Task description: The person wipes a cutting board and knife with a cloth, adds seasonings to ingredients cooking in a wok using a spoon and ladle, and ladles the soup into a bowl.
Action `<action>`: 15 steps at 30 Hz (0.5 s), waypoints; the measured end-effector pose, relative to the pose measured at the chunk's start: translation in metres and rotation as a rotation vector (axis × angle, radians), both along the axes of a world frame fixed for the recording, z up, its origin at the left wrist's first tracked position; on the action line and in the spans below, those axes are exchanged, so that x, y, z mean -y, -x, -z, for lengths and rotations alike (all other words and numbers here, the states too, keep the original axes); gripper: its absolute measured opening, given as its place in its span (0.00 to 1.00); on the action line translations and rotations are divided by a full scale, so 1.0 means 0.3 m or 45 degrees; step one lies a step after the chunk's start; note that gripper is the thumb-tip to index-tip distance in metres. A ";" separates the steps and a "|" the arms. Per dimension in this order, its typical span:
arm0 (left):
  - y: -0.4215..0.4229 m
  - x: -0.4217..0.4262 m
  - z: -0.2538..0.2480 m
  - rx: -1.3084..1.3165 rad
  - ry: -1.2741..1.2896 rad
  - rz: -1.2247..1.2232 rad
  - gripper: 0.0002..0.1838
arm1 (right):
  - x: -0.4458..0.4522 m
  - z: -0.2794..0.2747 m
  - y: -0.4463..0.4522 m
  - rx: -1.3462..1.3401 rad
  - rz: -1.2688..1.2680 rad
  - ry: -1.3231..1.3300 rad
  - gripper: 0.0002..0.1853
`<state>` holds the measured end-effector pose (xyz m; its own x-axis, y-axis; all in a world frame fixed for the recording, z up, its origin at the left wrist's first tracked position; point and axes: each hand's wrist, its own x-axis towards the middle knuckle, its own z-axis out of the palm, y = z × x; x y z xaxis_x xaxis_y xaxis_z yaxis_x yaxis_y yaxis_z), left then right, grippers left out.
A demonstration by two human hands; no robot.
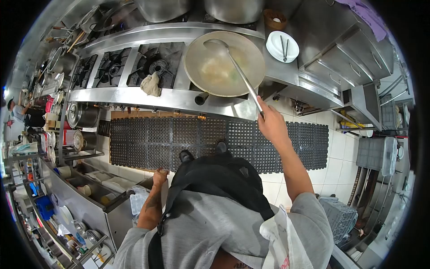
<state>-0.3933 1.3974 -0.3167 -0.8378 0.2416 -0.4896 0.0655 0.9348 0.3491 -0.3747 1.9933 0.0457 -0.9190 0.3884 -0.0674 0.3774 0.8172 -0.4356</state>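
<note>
1. One long-handled ladle [242, 74] is in the right hand [272, 124], whose fingers are wrapped around the upper end of its handle. The arm reaches forward from a grey short sleeve.
2. One wide wok [193, 62] sits at the right end of the stove [130, 95], and the ladle slants across it: the bowl end lies over the far part of the wok, and the handle crosses the near rim toward the person. Pale, blurred contents show in the middle of the wok; what they are is too hazy to tell.
3. One left hand [160, 176] is low at the person's left side, well apart from the wok, near the corner of a metal counter [92, 217]. Its fingers look curled in; whether they grasp anything, I cannot tell.
4. Several open burners run along the stove to the left of the wok. One crumpled cloth [151, 85] lies at the front edge beside the nearest burner [156, 67].
5. Two large metal pots [162, 10] stand behind the wok, cut off by the upper edge of the view.
6. Some white plates [273, 43], stacked, stand just right of the wok, with a dark slender utensil [287, 48] resting on top.
7. Black perforated matting [295, 139] covers the floor in front of the stove, under the person's shoes [186, 155].
</note>
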 end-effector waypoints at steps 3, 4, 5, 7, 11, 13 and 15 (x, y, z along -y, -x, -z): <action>0.025 0.022 0.019 0.004 -0.066 -0.048 0.36 | 0.061 -0.006 -0.047 -0.014 -0.016 0.065 0.32; 0.040 0.027 0.024 0.062 -0.160 -0.129 0.35 | 0.084 -0.006 -0.057 -0.010 -0.013 0.056 0.32; 0.067 -0.022 -0.048 0.209 -0.166 -0.379 0.34 | 0.109 -0.006 -0.063 0.038 -0.021 0.058 0.32; 0.100 -0.058 -0.113 0.332 -0.164 -0.635 0.34 | 0.148 0.000 -0.071 0.089 -0.021 0.061 0.33; 0.159 0.024 -0.024 0.031 -0.214 -0.355 0.35 | 0.192 -0.041 -0.064 -0.003 0.114 0.189 0.31; 0.208 0.077 0.072 0.057 -0.259 -0.369 0.35 | 0.197 -0.061 -0.061 -0.009 0.242 0.343 0.31; 0.239 0.175 0.182 -0.453 -0.189 0.332 0.37 | 0.164 -0.056 -0.069 0.008 0.538 1.086 0.31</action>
